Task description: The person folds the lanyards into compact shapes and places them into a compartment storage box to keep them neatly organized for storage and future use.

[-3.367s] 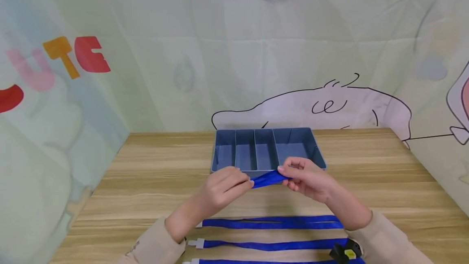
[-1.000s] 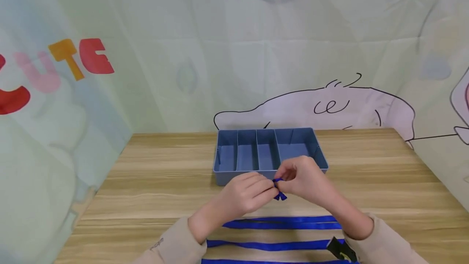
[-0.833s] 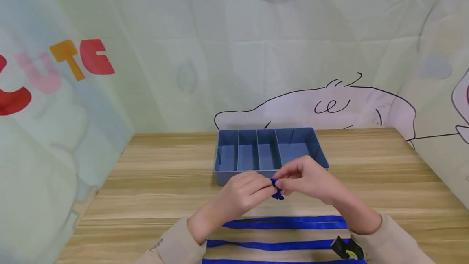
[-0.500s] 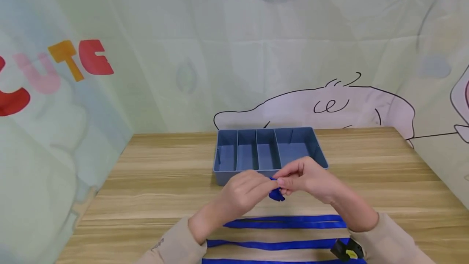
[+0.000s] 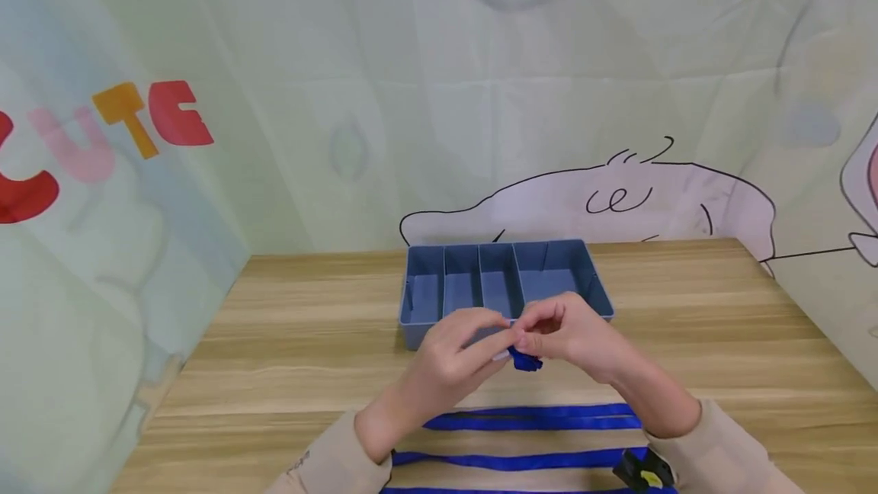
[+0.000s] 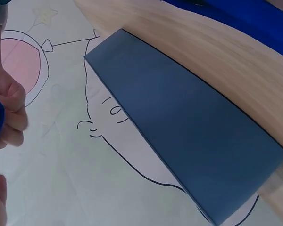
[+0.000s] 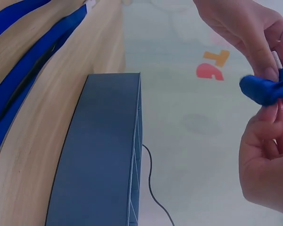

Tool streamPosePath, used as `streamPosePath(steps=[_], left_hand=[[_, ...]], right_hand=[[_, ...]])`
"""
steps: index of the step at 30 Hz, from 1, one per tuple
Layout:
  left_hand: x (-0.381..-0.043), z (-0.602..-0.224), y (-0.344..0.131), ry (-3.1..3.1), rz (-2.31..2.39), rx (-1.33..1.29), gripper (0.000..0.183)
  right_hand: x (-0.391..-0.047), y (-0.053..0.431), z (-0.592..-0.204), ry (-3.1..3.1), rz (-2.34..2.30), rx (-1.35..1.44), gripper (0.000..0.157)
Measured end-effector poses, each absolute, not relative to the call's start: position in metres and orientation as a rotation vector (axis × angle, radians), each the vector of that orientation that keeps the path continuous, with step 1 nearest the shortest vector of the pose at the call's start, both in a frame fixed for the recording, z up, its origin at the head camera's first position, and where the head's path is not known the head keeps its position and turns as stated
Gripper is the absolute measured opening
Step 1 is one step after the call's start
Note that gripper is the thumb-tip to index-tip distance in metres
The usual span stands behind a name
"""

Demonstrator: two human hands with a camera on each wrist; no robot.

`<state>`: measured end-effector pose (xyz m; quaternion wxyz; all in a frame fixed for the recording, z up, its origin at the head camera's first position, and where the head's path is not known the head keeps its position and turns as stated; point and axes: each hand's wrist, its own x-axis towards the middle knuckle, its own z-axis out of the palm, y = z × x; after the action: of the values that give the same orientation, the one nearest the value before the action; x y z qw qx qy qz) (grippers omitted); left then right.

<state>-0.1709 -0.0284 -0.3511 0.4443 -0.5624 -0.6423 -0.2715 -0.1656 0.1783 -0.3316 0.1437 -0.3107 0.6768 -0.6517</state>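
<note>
While facing the printed backdrop (image 5: 309, 136), looked down on the wooden table (image 5: 309, 326), with the divided blue-grey tray (image 5: 414, 337) near its far edge. Saw blue straps (image 5: 521, 463) lying side by side, nearer. Found the left hand (image 5: 449, 357) and right hand (image 5: 576, 338) close together, clamped by fingertips on the bundled blue strap (image 5: 527, 361), held just before the tray.

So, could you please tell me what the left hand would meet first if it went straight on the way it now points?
Most likely the right hand, directly ahead at the bundled blue strap, though the head view leaves exact depth unclear.
</note>
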Motion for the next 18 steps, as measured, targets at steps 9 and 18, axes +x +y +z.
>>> streamPosePath(steps=[9, 18], left_hand=[[-0.1682, -0.3455, -0.0257, -1.51, -0.71, -1.438, 0.018], [-0.1707, -0.3497, -0.0254, -1.691, -1.082, -1.277, 0.011]], right_hand=[[-0.1666, 0.1744, -0.3352, 1.779, -1.97, -0.819, 0.008], [-0.1641, 0.1739, -0.3378, 1.818, -2.101, -0.784, 0.016]])
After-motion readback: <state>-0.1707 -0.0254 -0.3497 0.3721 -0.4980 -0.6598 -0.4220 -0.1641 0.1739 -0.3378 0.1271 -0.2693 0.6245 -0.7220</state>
